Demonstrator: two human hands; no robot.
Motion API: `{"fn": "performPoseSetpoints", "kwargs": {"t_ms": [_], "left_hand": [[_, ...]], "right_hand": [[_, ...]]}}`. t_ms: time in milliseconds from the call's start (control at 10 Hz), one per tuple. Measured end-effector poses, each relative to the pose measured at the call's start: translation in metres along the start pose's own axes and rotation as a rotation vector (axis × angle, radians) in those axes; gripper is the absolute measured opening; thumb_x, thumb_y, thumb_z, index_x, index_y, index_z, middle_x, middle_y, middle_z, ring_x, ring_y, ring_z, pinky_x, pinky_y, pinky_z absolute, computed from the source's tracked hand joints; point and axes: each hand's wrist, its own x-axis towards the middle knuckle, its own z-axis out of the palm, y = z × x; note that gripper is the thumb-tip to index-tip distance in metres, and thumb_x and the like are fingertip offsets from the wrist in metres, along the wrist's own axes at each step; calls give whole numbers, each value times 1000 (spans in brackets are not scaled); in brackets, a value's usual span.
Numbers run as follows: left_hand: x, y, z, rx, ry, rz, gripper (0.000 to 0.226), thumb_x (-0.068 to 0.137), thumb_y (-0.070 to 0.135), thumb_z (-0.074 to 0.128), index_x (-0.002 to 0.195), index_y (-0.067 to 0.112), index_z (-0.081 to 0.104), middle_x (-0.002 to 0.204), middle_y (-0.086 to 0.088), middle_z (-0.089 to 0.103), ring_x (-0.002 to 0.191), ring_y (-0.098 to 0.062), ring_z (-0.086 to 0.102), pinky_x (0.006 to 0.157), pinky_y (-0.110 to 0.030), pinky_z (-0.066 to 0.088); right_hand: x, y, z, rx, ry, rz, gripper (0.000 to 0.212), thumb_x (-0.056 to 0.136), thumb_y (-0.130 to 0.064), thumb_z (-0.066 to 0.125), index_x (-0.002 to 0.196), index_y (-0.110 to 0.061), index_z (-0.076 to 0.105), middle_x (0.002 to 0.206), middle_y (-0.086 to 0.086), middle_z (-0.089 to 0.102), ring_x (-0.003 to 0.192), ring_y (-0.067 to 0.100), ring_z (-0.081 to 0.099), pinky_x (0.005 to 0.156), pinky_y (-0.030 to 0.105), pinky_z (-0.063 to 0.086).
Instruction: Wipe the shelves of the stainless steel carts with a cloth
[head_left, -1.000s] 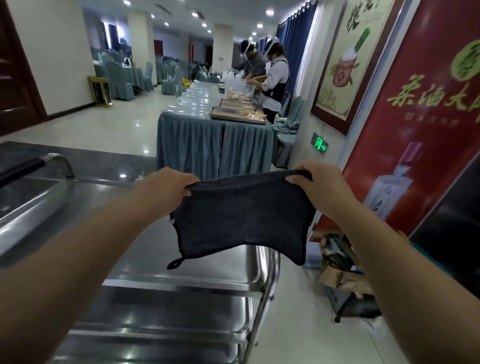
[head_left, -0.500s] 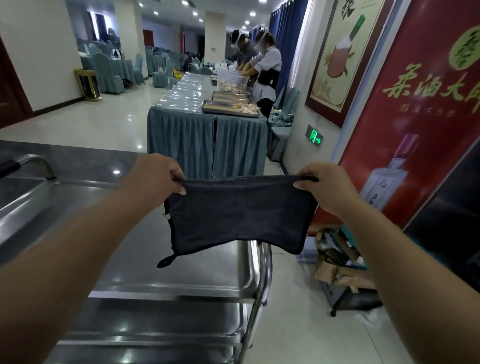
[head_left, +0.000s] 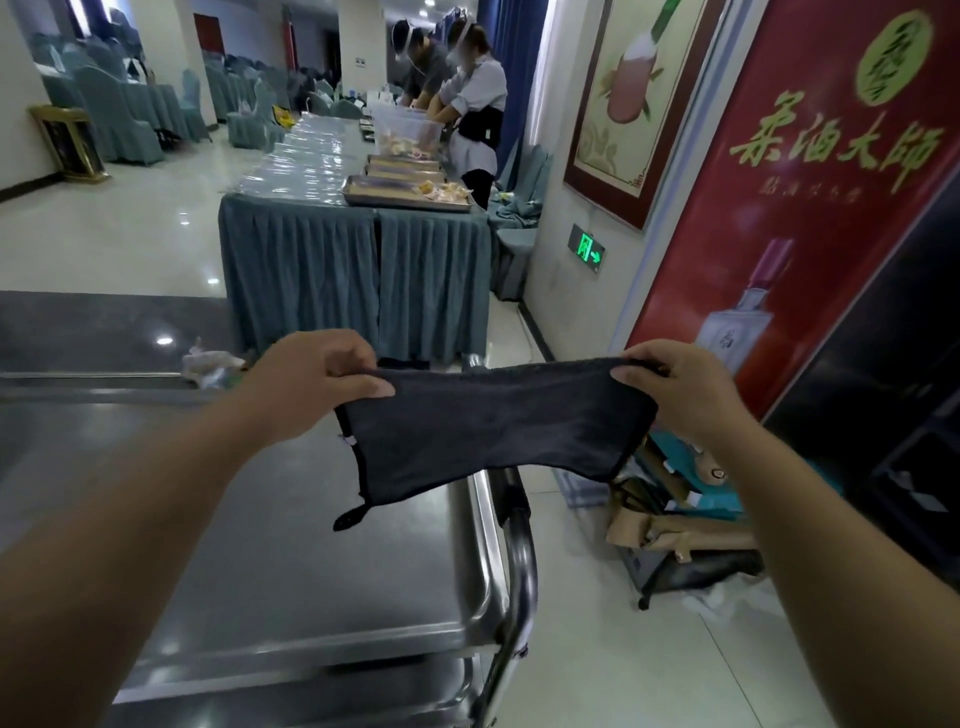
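Observation:
A dark grey cloth (head_left: 488, 431) hangs stretched between both hands above the right end of the stainless steel cart's top shelf (head_left: 322, 561). My left hand (head_left: 311, 379) pinches its top left corner and my right hand (head_left: 680, 389) pinches its top right corner. The cloth is off the shelf, with a small loop dangling at its lower left. A lower shelf (head_left: 311, 696) shows under the top one. The cart's tubular handle (head_left: 519, 561) runs down the right edge.
A long table with a blue-grey skirt (head_left: 353, 270) stands ahead, with metal trays and two people working at its far end. Cardboard and a small trolley (head_left: 680, 535) lie on the floor to the right by a red poster wall. A crumpled white bag (head_left: 208, 361) sits beyond the cart.
Both hands pulled further apart, drawing the cloth tauter and flatter. The view shifted left and closer to the cart's right end.

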Motion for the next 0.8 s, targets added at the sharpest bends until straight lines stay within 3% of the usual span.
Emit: {"fn": "performPoseSetpoints", "kwargs": {"t_ms": [100,200,300,400,500,800], "left_hand": [[24,-12,12,-183,-64,-34,17,76,26,75,65,24,61,60,14,66,54,5,60,46,-4,40],[55,-28,22,-246,-146,-70,14,77,28,74,69,25,64,66,8,70,56,0,63,46,-9,44],[83,-56,48,-230,-260,-144,12,77,24,75,73,19,64,66,1,70,58,-8,66,47,-18,50],[102,-86,81,-216,-372,-221,10,78,18,74,77,17,64,69,-1,71,65,-16,69,52,-25,54],[119,-114,109,-169,-390,-257,11,78,21,74,77,22,63,69,4,70,67,-12,68,59,-28,56],[158,-152,150,-56,-364,-259,16,82,32,69,91,35,58,90,16,58,84,-4,57,65,-24,48]], "right_hand": [[14,11,-3,-47,-55,9,5,87,-22,66,83,-25,69,79,-9,67,68,-4,61,53,8,44],[37,29,7,-99,-125,98,4,85,-25,68,81,-24,71,78,-7,69,70,4,63,59,18,47],[63,51,30,-149,-152,169,10,82,-24,72,74,-28,69,72,-12,68,68,2,63,54,12,42],[86,75,56,-279,-214,220,9,82,-23,72,75,-26,67,79,-9,66,78,10,61,60,19,41],[106,96,77,-309,-214,267,2,83,-23,71,83,-21,70,84,-3,66,83,16,60,66,25,40],[147,116,109,-451,-209,391,21,90,-21,62,109,-12,67,107,8,68,96,23,60,78,29,45]]}}
